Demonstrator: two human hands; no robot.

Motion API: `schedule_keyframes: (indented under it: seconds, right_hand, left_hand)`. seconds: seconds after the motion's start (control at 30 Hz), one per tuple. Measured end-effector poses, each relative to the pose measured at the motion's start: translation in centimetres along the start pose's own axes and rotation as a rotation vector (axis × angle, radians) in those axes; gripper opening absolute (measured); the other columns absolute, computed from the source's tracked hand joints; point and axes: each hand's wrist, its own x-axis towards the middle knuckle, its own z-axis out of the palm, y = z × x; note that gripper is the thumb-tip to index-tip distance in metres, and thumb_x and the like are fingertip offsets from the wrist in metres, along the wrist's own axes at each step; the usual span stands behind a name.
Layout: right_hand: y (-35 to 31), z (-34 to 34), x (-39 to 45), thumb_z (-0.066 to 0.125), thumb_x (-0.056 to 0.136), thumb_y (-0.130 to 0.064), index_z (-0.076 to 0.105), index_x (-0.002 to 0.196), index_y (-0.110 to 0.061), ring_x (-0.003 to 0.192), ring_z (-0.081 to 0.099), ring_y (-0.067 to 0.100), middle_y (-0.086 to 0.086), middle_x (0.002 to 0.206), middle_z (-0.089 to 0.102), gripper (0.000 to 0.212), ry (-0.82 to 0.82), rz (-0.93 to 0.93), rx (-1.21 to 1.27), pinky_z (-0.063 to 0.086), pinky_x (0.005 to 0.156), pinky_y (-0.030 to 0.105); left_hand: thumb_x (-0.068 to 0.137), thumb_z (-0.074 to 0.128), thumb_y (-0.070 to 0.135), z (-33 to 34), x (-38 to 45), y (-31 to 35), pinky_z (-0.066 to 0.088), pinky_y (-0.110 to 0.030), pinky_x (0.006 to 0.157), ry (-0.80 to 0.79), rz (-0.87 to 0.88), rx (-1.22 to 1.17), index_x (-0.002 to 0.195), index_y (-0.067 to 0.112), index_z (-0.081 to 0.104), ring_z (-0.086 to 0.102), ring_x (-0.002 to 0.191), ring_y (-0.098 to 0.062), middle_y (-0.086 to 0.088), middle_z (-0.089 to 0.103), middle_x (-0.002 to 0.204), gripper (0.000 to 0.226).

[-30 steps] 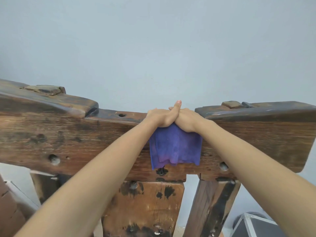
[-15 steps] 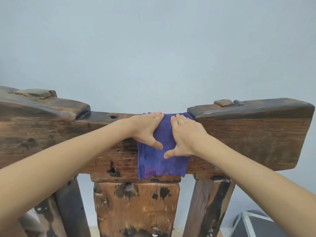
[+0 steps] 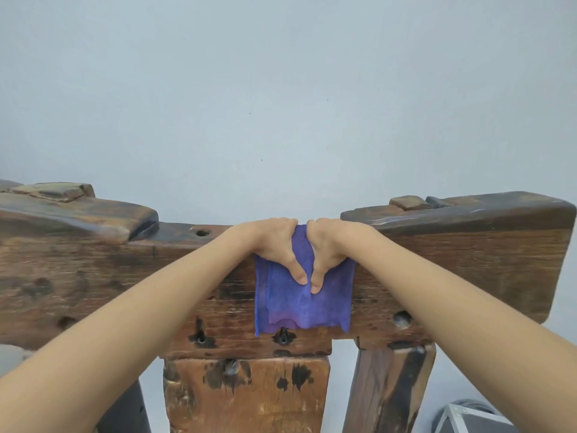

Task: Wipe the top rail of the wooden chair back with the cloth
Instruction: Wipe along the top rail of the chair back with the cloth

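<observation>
A purple cloth [image 3: 324, 304] is draped over the low middle part of the dark wooden top rail [image 3: 125, 270] and hangs down its near face. My left hand [image 3: 274, 242] and my right hand [image 3: 331, 245] sit side by side on the cloth. Both curl over the rail's upper edge, with the thumbs pressed on the front of the cloth, almost touching. The fingers reach over the far side and are hidden. The rail rises into thicker raised ends at left [image 3: 78, 207] and right [image 3: 468, 210].
Below the rail stand a wide central back slat [image 3: 246, 398] and a dark post [image 3: 387, 389] to its right. A grey and white object [image 3: 471, 420] lies at the bottom right. A plain pale wall fills the background.
Both hands spread from a tight clasp to lie flat on the cloth, then curled over the rail with the thumbs drawn down. The cloth hangs wider and lower on the near face.
</observation>
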Motion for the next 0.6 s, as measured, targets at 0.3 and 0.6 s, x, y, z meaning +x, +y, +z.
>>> schedule_keyframes:
  seconds: [0.3, 0.6]
  right_hand:
    - [-2.0, 2.2, -1.1, 0.095, 0.058, -0.051, 0.06, 0.119, -0.008, 0.11, 0.055, 0.026, 0.001, 0.099, 0.046, 0.082, 0.072, 0.044, -0.184, 0.047, 0.08, 0.034]
    - [-1.3, -1.4, -0.9, 0.094, 0.039, -0.064, 0.059, 0.088, -0.018, 0.08, 0.067, 0.021, -0.004, 0.088, 0.064, 0.076, -0.038, 0.083, 0.024, 0.059, 0.072, 0.035]
  left_hand:
    - [0.067, 0.082, 0.058, 1.8, -2.9, -1.9, 0.016, -0.03, 0.124, 0.066, 0.169, 0.19, 0.162, 0.01, 0.005, 0.012, 0.156, -0.017, -0.002, 0.011, 0.17, 0.131]
    - [0.057, 0.088, 0.057, 0.6, -2.1, 0.1, 0.051, -0.045, 0.091, 0.13, 0.039, 0.054, 0.113, 0.014, 0.049, 0.059, 0.1, -0.024, 0.0, 0.058, 0.111, 0.081]
